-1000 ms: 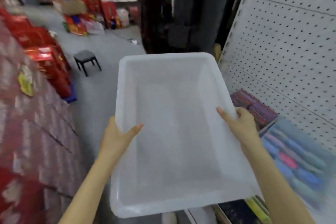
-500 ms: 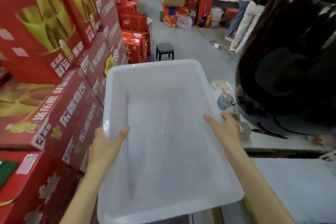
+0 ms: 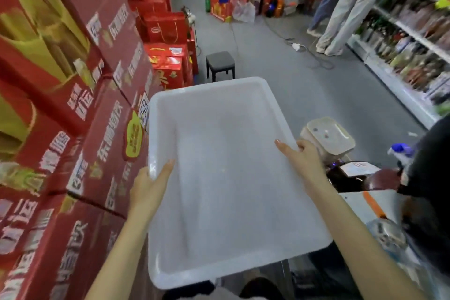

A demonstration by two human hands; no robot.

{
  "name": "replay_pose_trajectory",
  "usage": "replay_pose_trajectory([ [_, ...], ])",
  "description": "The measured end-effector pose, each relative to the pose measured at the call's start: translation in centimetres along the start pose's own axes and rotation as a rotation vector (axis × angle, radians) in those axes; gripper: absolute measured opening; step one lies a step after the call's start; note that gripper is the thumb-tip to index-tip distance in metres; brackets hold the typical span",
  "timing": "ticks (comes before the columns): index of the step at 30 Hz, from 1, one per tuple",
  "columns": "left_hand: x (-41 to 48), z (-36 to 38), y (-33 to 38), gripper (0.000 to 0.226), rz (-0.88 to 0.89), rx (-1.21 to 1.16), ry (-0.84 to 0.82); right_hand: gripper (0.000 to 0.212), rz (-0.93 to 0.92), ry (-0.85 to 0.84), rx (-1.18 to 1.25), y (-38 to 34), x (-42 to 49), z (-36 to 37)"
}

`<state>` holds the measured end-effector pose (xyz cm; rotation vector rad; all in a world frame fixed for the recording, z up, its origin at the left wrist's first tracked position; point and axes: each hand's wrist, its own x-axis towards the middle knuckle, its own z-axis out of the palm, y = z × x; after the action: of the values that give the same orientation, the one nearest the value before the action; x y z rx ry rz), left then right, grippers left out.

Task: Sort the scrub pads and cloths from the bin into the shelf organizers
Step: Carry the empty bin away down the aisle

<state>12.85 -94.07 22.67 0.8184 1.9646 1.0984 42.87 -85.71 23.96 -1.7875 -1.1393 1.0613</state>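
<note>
Head camera: a wall of stacked red boxes (image 3: 73,109) fills the left side, with printed labels and a yellow sticker on the carton nearest the bin. A grey floor (image 3: 280,75) runs down the aisle ahead. The white plastic bin (image 3: 233,114) is held up in the air in the middle of the view, long side pointing away, its bare bottom in full view. Store shelves (image 3: 409,51) packed with goods line the right edge, and a standing person's legs (image 3: 348,10) show beside them.

The left hand (image 3: 148,187) grips the bin's left rim, thumb laid inside along the wall and fingers hidden under the edge. The right hand (image 3: 304,163) grips the right rim the same way, thumb inside and fingers curled over the outside.

A small dark stool (image 3: 220,62) stands on the floor beyond the bin. A scale (image 3: 328,137) sits just right of the right hand, with a spray bottle (image 3: 401,152) further right.
</note>
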Motion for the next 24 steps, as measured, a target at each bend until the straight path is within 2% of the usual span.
replay_pose_trajectory([
  [2, 4.0, 1.3, 2.1, 0.043, -0.009, -0.006, -0.024, 0.035, 0.016, 0.000, -0.001, -1.4, 3.8, 1.3],
  [3, 6.1, 2.1, 3.1, 0.038, -0.011, -0.007, -0.028, 0.036, 0.016, -0.010, -0.014, -2.1, 5.9, 2.0],
  [6, 13.0, 4.6, 5.5, 0.040, -0.033, -0.040, -0.037, 0.035, 0.027, -0.041, -0.072, -4.2, 13.3, 4.7],
  [10, 22.8, 8.8, 7.8, 0.025, -0.061, -0.059, -0.015, 0.050, 0.014, -0.093, -0.140, -6.9, 25.9, 9.5],
  [11, 25.2, 9.8, 8.7, 0.032, -0.070, -0.064, -0.007, 0.049, 0.008, -0.110, -0.155, -7.8, 29.1, 10.8],
  [13, 30.5, 11.8, 10.8, 0.066, -0.102, -0.057, 0.039, 0.045, -0.008, -0.157, -0.170, -10.1, 35.9, 13.5],
  [14, 33.1, 12.6, 12.0, 0.073, -0.132, -0.064, 0.072, 0.044, -0.013, -0.190, -0.189, -11.5, 39.2, 15.0],
  [17, 40.3, 14.6, 15.9, 0.048, -0.187, -0.147, 0.154, 0.040, -0.041, -0.292, -0.217, -16.3, 48.2, 19.5],
  [19, 44.5, 15.2, 18.2, 0.032, -0.222, -0.155, 0.189, 0.045, -0.051, -0.339, -0.239, -19.5, 53.1, 22.6],
  [24, 54.2, 15.4, 20.6, 0.024, -0.306, -0.125, 0.286, 0.040, -0.069, -0.514, -0.351, -25.3, 63.6, 31.8],
])
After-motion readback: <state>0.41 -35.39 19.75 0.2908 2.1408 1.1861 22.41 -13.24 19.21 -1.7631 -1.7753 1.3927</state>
